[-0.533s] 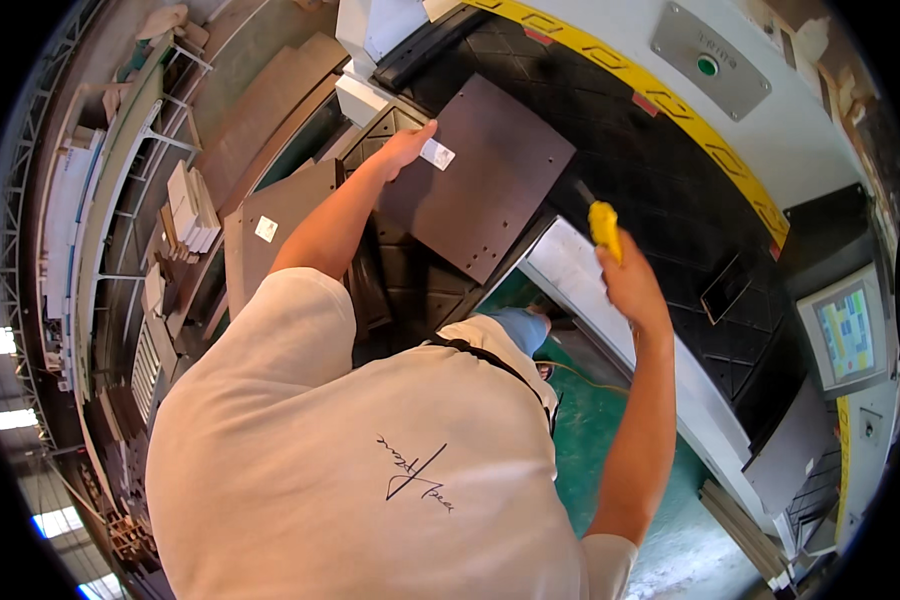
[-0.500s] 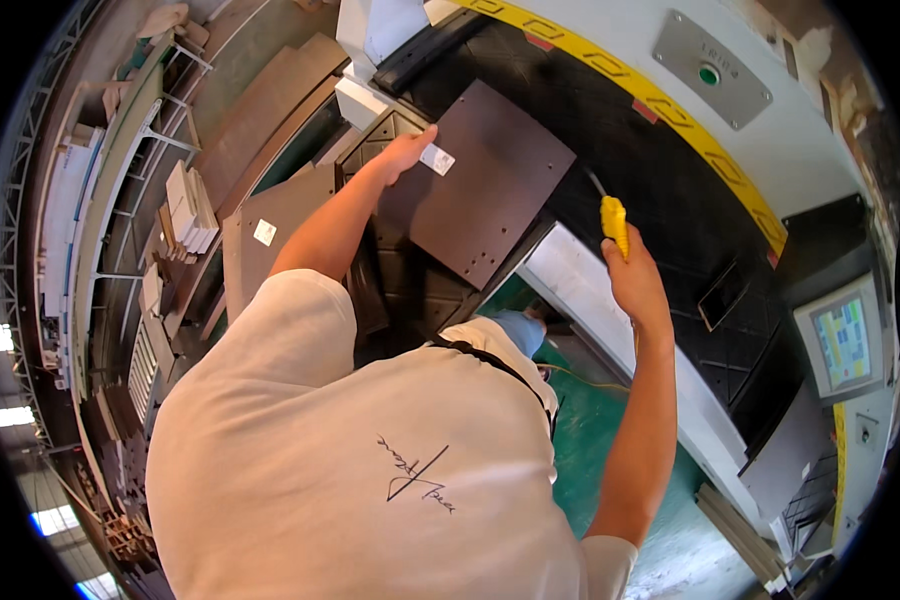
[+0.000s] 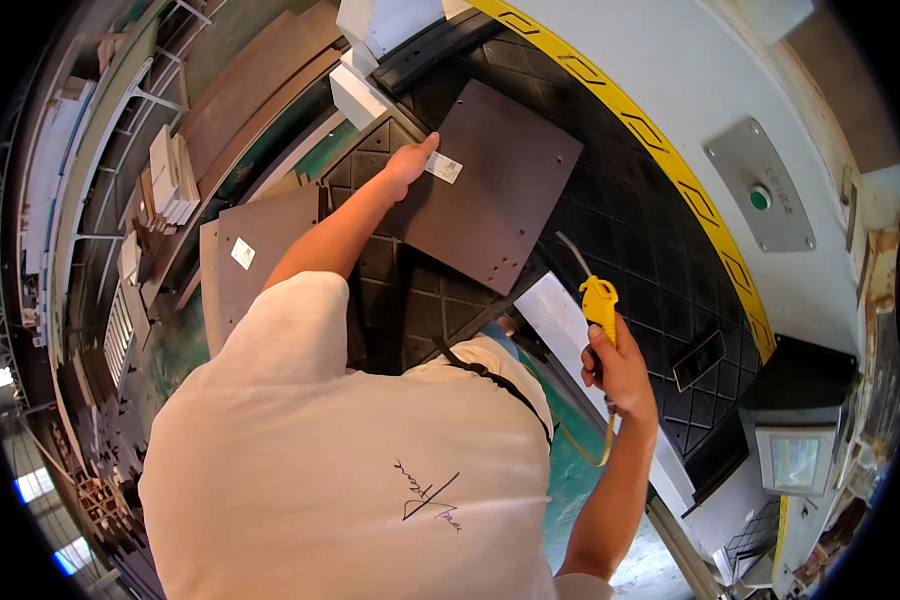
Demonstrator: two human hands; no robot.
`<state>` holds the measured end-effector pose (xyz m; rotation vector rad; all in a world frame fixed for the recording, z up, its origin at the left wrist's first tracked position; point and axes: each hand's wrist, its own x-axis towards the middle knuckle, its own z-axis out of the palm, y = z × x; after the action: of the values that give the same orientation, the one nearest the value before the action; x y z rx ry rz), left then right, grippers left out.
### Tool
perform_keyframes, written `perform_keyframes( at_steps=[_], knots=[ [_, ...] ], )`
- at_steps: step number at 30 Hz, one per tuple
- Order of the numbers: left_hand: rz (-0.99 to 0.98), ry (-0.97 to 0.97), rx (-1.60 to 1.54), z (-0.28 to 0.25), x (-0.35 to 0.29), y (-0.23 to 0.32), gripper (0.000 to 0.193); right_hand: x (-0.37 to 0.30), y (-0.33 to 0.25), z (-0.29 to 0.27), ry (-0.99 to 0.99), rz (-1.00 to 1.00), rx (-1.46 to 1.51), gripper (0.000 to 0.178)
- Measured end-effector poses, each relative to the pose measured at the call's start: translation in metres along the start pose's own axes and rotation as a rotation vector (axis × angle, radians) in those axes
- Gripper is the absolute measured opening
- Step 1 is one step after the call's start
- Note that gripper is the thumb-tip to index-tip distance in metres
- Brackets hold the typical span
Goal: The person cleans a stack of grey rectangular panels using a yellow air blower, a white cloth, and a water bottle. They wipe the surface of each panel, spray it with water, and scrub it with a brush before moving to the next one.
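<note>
A dark brown panel with small drilled holes lies tilted over the black grooved machine bed. My left hand grips its left edge, thumb on top beside a white label; the fingers beneath are hidden. My right hand is wrapped round a yellow air blow gun. The gun's thin bent metal nozzle points up and left, near the panel's lower right corner but apart from it. From the gun's lower end a yellow hose loops down toward my waist.
A second labelled panel stands at the left. A white machine housing with a yellow stripe and a green button curves round the right, a screen below. A dark phone-like rectangle lies on the bed.
My right hand has drawn the blow gun down and slightly left, toward my body. My left hand keeps its hold on the panel, which has barely moved. The view has turned a little.
</note>
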<state>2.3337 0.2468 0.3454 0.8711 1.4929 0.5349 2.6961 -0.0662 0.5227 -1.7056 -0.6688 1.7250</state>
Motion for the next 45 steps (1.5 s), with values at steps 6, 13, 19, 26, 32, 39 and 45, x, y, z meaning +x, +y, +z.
perform_keyframes(
  at_steps=[6, 13, 19, 26, 32, 39, 45],
  knots=[
    [-0.117, -0.023, -0.095, 0.061, -0.041, -0.041, 0.067, 0.035, 0.0, 0.028, -0.229, 0.027, 0.028, 0.032],
    [-0.11, -0.497, 0.507, 0.095, -0.114, -0.058, 0.06, 0.092, -0.015, 0.047, -0.006, -0.078, -0.254, 0.035],
    [0.626, 0.261, 0.773, 0.081, -0.092, -0.053, 0.044, 0.121, -0.027, 0.057, 0.001, -0.084, -0.451, 0.031],
    [0.839, 0.179, 0.827, 0.098, -0.04, -0.041, 0.072, 0.085, -0.006, 0.056, 0.063, -0.075, -0.386, 0.031],
    [0.774, 0.138, 0.604, 0.082, -0.01, -0.036, 0.032, 0.05, 0.009, 0.04, -0.167, 0.056, -0.118, 0.039],
    [0.909, 0.403, 0.548, 0.095, -0.031, -0.061, 0.034, 0.025, 0.033, 0.044, -0.042, -0.135, -0.36, 0.045],
    [0.98, 0.3, 0.917, 0.129, -0.122, -0.13, 0.074, -0.002, 0.124, -0.029, 0.542, -0.144, -0.324, 0.046]
  ],
)
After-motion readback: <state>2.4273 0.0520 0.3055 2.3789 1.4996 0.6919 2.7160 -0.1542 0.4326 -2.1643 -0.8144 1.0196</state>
